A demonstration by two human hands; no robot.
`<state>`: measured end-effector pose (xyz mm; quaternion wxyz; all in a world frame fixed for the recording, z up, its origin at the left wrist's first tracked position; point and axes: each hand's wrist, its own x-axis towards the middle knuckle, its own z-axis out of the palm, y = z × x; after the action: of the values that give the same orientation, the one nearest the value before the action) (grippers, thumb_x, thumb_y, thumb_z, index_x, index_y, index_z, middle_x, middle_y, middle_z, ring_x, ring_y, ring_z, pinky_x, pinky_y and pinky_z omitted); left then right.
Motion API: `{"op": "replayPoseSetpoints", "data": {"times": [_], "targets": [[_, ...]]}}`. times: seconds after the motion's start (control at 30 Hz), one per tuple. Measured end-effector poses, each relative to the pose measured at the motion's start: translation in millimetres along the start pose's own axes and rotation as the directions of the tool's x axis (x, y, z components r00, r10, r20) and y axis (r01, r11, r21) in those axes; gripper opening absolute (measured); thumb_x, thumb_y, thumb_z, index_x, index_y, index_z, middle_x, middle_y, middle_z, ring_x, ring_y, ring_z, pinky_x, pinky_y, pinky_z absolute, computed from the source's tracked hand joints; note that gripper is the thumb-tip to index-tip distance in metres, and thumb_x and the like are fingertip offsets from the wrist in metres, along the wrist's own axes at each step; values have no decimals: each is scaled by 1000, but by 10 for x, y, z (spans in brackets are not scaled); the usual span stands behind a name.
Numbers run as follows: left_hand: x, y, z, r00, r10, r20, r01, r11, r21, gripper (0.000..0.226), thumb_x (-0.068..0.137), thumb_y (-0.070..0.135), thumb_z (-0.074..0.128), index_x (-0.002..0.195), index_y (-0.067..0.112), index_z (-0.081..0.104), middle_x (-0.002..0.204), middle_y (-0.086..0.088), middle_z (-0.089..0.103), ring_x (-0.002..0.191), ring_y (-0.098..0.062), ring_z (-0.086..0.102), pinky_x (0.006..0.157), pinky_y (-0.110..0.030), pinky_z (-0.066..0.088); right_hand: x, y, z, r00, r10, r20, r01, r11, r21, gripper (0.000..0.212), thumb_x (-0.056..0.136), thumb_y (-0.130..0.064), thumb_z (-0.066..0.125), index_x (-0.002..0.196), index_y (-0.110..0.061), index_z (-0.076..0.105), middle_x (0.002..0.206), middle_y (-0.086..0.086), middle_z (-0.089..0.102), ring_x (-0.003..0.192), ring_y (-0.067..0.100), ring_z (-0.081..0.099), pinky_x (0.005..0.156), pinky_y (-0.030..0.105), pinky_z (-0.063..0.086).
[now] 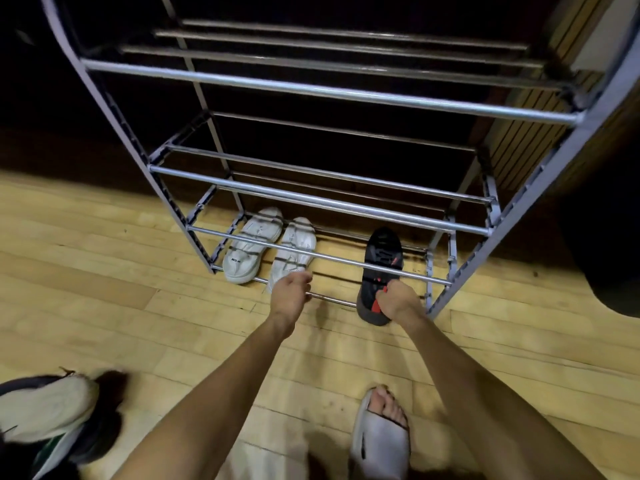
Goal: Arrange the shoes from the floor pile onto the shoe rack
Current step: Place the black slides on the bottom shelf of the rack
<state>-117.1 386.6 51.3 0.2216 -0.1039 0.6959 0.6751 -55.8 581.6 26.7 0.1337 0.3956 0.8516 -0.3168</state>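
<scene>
A tall metal shoe rack (325, 88) with tube shelves stands in front of me. Two white sneakers (254, 244) lie side by side at the left of its bottom shelf. A black sneaker with red marks (381, 258) lies at the right of the same shelf, heel toward me. My right hand (398, 301) grips that shoe's heel. My left hand (292, 289) hangs with curled fingers at the heel of the right-hand white sneaker (294, 252); I cannot tell whether it touches it.
Blurred shoes of the floor pile (52, 417), white, black and green, lie at the lower left on the wooden floor (104, 306). My foot in a grey slide sandal (379, 441) stands at the bottom. A dark round object (609, 258) sits right of the rack.
</scene>
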Motion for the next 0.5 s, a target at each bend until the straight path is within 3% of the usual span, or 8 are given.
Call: {"op": "replayPoseSetpoints", "data": {"times": [0.07,0.17,0.23,0.37,0.5], "targets": [[-99,177,-277,996,63,-63,-64,998,-16,22,96,11,49,84,9,67,82,-8,62,74,-21,56,65,-29,46,-207,-185,-75,996,-79,50,79,997,1,27,99,-13,43,108,-3,67,107,15,66,100,33,63,77,36,50],[-278,399,-674,981,139,-138,-138,990,17,24,96,10,47,85,8,68,73,-1,64,66,-13,56,59,-25,45,-476,-480,-85,971,-231,66,221,966,133,34,98,-18,41,72,-6,61,75,11,62,83,32,60,77,42,50],[-470,549,-882,970,177,-167,-179,984,-1,22,96,8,45,89,5,66,71,-1,61,61,-11,53,55,-24,42,-665,-730,-71,945,-321,56,305,932,196,36,97,-22,40,75,-8,64,77,14,67,78,32,61,76,39,52],[-847,778,-1234,950,213,-230,-231,971,-56,28,98,8,39,91,5,65,75,-3,63,57,-7,53,49,-17,40,-1248,-1236,2,852,-510,118,457,835,305,45,104,-30,33,73,-15,61,58,3,59,54,19,52,55,28,40],[-1154,943,-1633,927,251,-278,-278,958,-63,25,96,10,43,80,9,63,71,-1,64,50,-4,52,51,-19,39,-1781,-1618,157,758,-648,74,588,727,354,52,104,-34,31,69,-15,64,52,2,60,50,16,55,65,33,47]]}}
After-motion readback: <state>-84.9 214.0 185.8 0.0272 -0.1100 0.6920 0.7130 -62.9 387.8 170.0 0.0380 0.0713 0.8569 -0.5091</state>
